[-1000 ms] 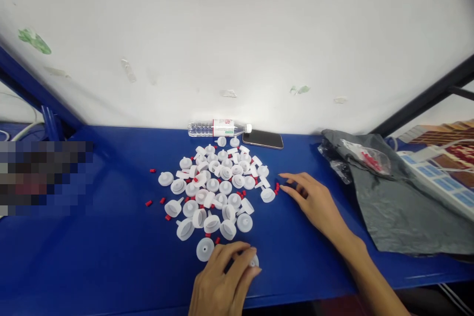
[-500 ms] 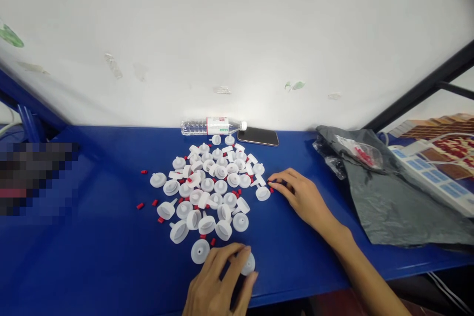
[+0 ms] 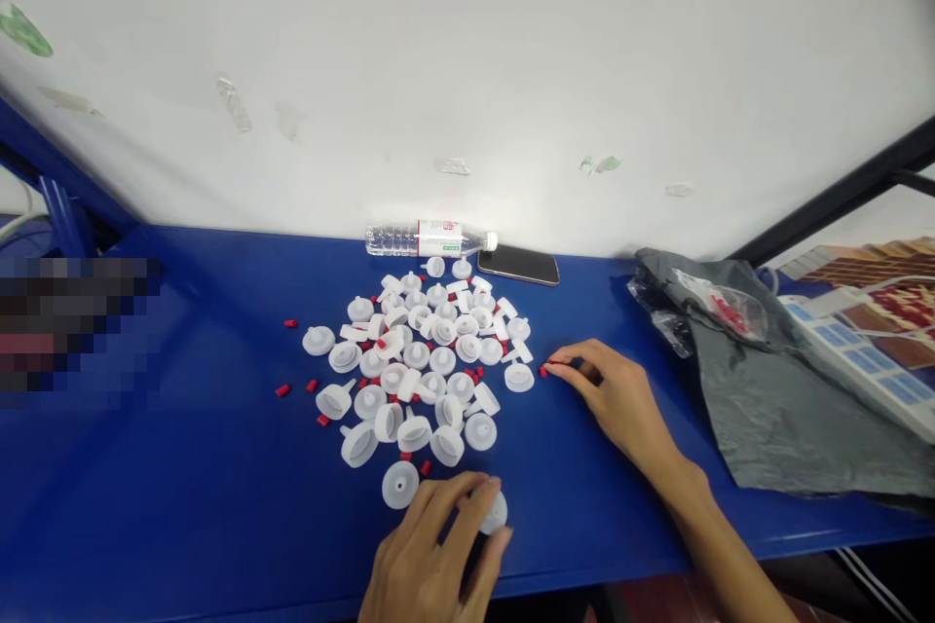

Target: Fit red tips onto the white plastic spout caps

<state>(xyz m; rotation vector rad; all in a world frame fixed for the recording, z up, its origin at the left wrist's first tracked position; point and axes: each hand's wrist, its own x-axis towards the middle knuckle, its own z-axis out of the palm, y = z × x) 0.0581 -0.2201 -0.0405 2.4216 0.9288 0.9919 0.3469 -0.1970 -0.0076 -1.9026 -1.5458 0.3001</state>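
Item: blue bench (image 3: 182,487), running the width of your view below a pale wall (image 3: 467,49) marked with scraps of tape. At its far left, a blue post (image 3: 69,224); the dark patch before it is pixelated past reading.

Item: four small red pieces (image 3: 282,390), lying loose and apart from one another, left of the heap.

Item: heap of white spouted caps (image 3: 442,360), mid-bench, some with spout up, others tipped on their sides with the hollow showing; more red pieces lie scattered among them.

Item: lone cap (image 3: 400,496), face-on to you, its central hole visible, at the heap's near edge; two red pieces just beyond it.

Item: clear bottle (image 3: 438,238), labelled, on its side along the wall behind the heap, white top to the right.

Item: your left hand (image 3: 430,545), nearest you, fingers and thumb curled round the edge of one white cap (image 3: 495,514).

Item: dark phone (image 3: 518,265), flat, near the bottle's top.

Item: your right hand (image 3: 617,399), right of the heap, thumb and forefinger pinched on a red piece (image 3: 556,363); another red piece (image 3: 542,372) lies just beside the fingertips.

Item: grey plastic bag (image 3: 804,428), crumpled, bearing a clear pouch (image 3: 730,310) with red contents.

Item: white strip with blue panels (image 3: 869,360), far right.
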